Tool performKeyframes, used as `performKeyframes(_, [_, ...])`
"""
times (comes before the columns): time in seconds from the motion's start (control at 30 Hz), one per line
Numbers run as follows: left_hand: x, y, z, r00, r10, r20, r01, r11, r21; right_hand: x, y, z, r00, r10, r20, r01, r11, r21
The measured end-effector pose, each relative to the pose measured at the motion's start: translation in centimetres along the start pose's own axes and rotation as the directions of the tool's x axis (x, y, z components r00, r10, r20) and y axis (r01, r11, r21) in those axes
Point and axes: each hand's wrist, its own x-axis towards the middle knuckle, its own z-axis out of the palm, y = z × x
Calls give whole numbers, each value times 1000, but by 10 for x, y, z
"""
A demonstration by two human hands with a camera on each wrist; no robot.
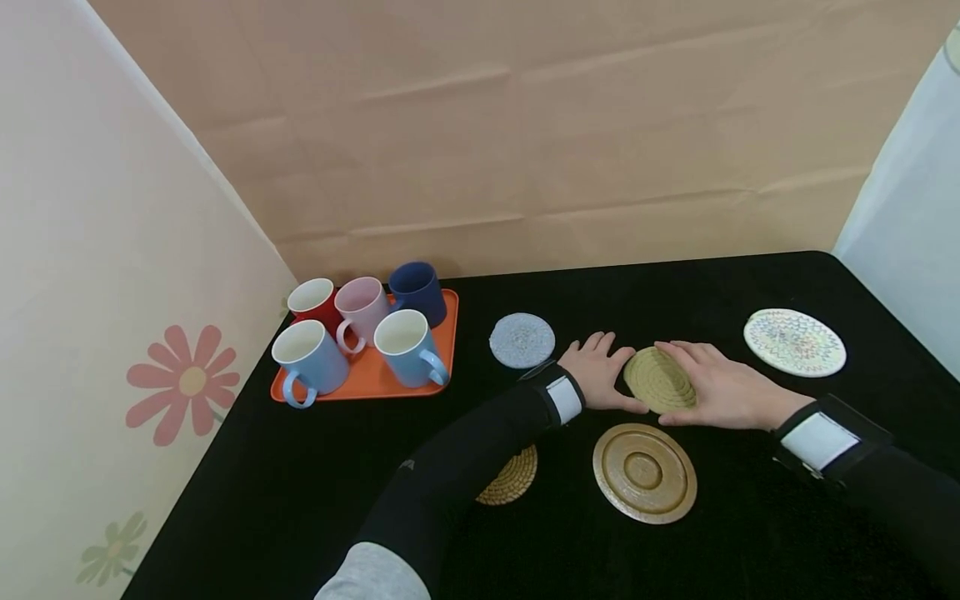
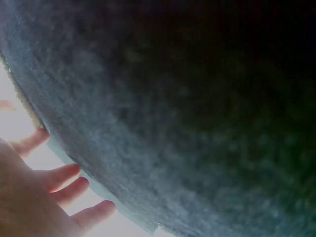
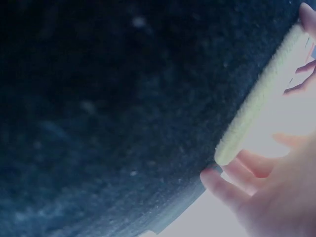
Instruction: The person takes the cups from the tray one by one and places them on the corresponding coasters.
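A round yellow-green woven coaster [image 1: 658,379] lies between my two hands on the black table. My right hand [image 1: 716,387] grips it from the right, fingers at its far rim and thumb at its near rim. On the opposite side, my left hand [image 1: 597,373] has its fingers spread, with forefinger and thumb beside the left edge. Whether the left fingers touch the coaster is hard to tell. In the right wrist view, the coaster's pale edge [image 3: 259,98] appears close to the tabletop, beside the right hand [image 3: 276,182]. The left wrist view shows the left hand [image 2: 39,192] with straight fingers.
Nearest the hands is a round wooden coaster [image 1: 643,473]. A woven coaster [image 1: 513,479] is partly hidden under the left sleeve. A pale blue-grey mat [image 1: 522,340] and a speckled white mat [image 1: 795,342] lie farther back. An orange tray [image 1: 367,385] holds several mugs [image 1: 311,357].
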Motion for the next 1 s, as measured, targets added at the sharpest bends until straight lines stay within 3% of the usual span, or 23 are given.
performKeyframes(0.53, [-28,-8,-4,999,7,-33,-5,998,60,9,1,0,1000,10,-24,-10,1000,-21])
performKeyframes(0.77, [-27,-7,-5,1000,-7,-16,8,999,46,13,-1,-1,999,42,-15,-42,999,-10])
performKeyframes(1.0, [-22,-14,0,999,7,-34,-4,995,100,20,-1,0,998,50,-24,-50,999,-4])
